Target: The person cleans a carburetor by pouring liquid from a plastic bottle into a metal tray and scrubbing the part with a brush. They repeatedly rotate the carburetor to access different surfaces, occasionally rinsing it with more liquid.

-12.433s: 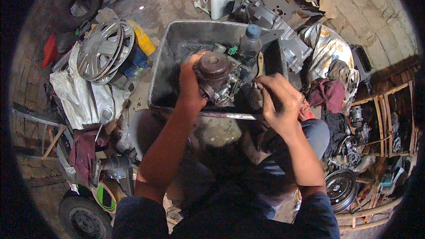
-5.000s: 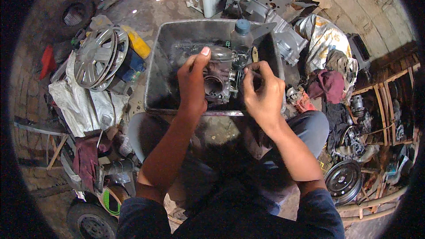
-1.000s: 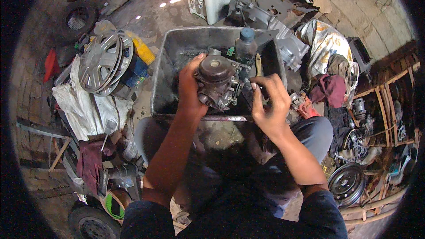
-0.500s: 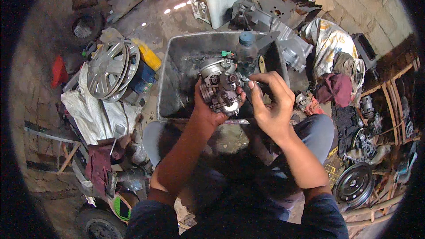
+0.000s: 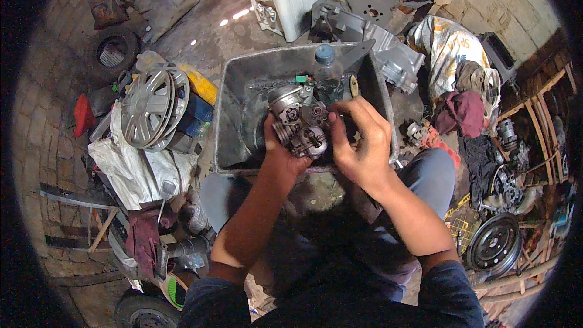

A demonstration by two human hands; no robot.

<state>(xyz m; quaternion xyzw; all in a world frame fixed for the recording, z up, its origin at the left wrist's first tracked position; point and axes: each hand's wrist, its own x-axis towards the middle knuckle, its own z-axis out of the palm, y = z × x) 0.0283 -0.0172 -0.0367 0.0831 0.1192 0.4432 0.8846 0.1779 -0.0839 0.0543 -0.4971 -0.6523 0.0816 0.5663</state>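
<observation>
My left hand is wrapped round the underside and left of a grey metal carburetor, holding it over a black plastic tub. A small green connector sits at its upper end. My right hand is closed in a pinch at the carburetor's right side, thumb and forefinger on a round, dark metal piece. Whether that piece is loose or fixed to the body I cannot tell. Just beyond, inside the tub, stands a clear bottle with a blue cap. A brush handle leans beside it.
Stacked wheel covers and a white sack lie left. Behind the tub stand a white container and a metal casing. At right are a maroon cloth, a printed sack and a black wheel rim.
My right hand has moved left, bringing its fingertips onto the carburetor's side, where the round dark piece now shows. The carburetor has tilted slightly in my left hand. The whole view has shifted a little.
</observation>
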